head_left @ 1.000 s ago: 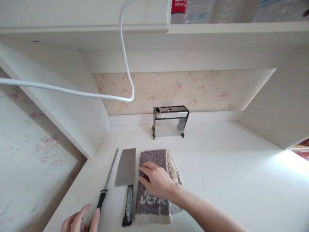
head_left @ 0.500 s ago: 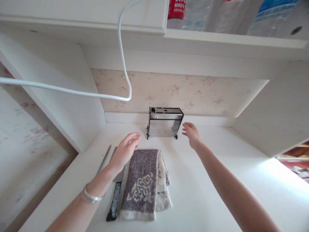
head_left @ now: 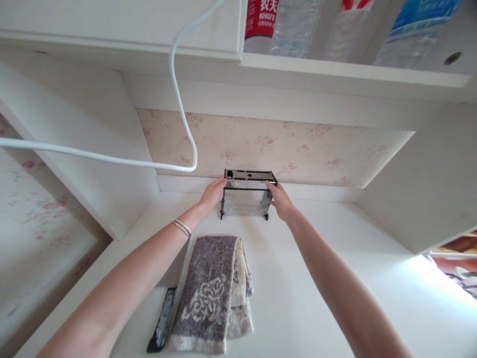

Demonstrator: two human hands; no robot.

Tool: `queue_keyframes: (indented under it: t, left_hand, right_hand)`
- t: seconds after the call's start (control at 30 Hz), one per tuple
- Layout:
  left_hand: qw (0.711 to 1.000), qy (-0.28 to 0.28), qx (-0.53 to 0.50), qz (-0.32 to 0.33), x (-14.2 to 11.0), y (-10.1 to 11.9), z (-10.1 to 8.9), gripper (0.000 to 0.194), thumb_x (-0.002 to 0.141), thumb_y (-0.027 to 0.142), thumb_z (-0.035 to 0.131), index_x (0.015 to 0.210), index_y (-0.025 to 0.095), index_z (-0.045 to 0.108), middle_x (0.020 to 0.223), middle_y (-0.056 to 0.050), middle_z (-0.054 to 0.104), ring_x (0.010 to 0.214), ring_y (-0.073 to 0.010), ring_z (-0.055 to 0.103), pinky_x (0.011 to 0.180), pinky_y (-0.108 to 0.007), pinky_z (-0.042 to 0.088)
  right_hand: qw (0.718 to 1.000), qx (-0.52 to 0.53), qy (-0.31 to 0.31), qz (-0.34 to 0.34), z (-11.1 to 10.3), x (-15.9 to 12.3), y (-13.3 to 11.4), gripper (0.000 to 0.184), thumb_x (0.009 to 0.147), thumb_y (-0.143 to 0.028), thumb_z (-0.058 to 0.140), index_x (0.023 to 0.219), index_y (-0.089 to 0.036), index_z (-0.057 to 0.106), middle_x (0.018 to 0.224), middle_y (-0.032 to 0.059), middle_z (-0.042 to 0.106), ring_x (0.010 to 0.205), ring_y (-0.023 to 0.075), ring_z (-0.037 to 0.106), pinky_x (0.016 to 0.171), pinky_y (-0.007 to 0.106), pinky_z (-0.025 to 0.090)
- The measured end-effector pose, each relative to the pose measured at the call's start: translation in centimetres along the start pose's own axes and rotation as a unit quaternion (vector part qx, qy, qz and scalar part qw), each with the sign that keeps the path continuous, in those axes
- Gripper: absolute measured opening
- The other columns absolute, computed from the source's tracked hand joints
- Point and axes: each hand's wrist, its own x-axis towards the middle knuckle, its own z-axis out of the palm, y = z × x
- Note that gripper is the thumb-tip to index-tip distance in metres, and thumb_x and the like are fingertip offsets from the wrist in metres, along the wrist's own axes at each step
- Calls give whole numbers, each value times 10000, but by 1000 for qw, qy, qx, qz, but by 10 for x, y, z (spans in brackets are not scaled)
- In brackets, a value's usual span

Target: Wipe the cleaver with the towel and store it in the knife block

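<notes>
At the back of the white surface stands a small clear-sided box [head_left: 246,203] with a black frame, little feet and a slotted metallic top; its exact kind I cannot make out. My left hand [head_left: 213,195] has its fingers at the box's upper left edge. On the opposite side, my right hand [head_left: 280,200] grips the upper right corner, thumb on the front edge. Nearer to me lies a folded purple-brown towel [head_left: 206,293] with a cream pattern. Beside it is a black-handled tool [head_left: 163,318], partly hidden under my left forearm.
A white cable [head_left: 181,99] hangs across the upper left. Overhead, a shelf [head_left: 354,74] holds several plastic bottles [head_left: 263,20]. White side panels [head_left: 421,184] and a floral-papered wall [head_left: 257,144] enclose the white tabletop [head_left: 316,308].
Both hands have moved inward to the box and now touch its two sides. The view has shifted slightly; the towel and tool lie as before.
</notes>
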Motion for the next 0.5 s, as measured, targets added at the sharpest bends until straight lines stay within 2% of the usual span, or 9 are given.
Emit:
queue_keyframes:
  t: [0.17, 0.33, 0.5]
  left_hand:
    - [999, 23, -33, -19, -5, 6, -22, 403, 856, 363, 609, 1239, 237, 600, 1366, -59, 584, 1310, -185, 481, 1123, -376, 308]
    - [997, 56, -56, -5, -7, 20, -62, 349, 874, 345, 593, 1213, 266, 606, 1313, -26, 624, 1268, -148, 519, 1128, -344, 304]
    - [995, 69, -64, 4, -13, 28, -97, 358, 870, 323, 596, 1224, 275, 606, 1337, -18, 605, 1292, -140, 491, 1149, -342, 266]
  right_hand:
    - [998, 34, -39, -18, 25, -15, -6, 453, 763, -544, 604, 1125, -272, 587, 1248, 28, 639, 1134, 225, 561, 925, 371, 442]
    - [990, 75, -109, -54, 63, -28, -16, 461, 776, -493, 618, 1174, -269, 561, 1339, 32, 586, 1216, 210, 519, 1010, 388, 389]
    - [985, 76, -148, -47, 100, -34, -12, 462, 798, -491, 600, 1206, -285, 527, 1344, 28, 578, 1236, 215, 509, 1031, 428, 378]
